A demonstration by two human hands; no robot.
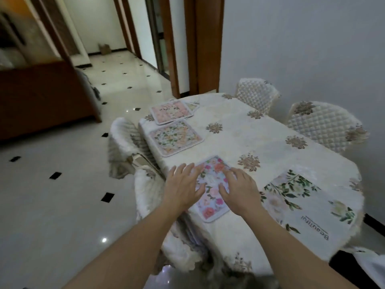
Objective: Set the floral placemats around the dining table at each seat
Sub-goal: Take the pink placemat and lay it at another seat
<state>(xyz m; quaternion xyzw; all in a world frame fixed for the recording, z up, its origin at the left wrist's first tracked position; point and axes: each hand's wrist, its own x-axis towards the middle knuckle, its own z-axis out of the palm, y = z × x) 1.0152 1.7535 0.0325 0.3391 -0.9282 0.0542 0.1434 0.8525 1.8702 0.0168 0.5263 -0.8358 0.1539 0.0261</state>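
A lilac placemat with pink roses (212,184) lies flat near the table's left edge. My left hand (183,184) rests with spread fingers on its left side, and my right hand (239,190) lies flat on its right side. Neither hand grips anything. Farther along the same edge lies a placemat with peach and green flowers (176,137). At the far corner a pink floral placemat (169,111) sits on top of another mat (192,105), of which only a corner shows. A larger white mat with green leaves (306,203) covers the near right end.
The table (239,126) wears a cream cloth with brown flower motifs. Quilted cream chairs stand at the left (123,140), under my left arm (148,188) and on the far side (256,94) (325,124). A wooden cabinet (41,94) is at left, glossy tiled floor beyond.
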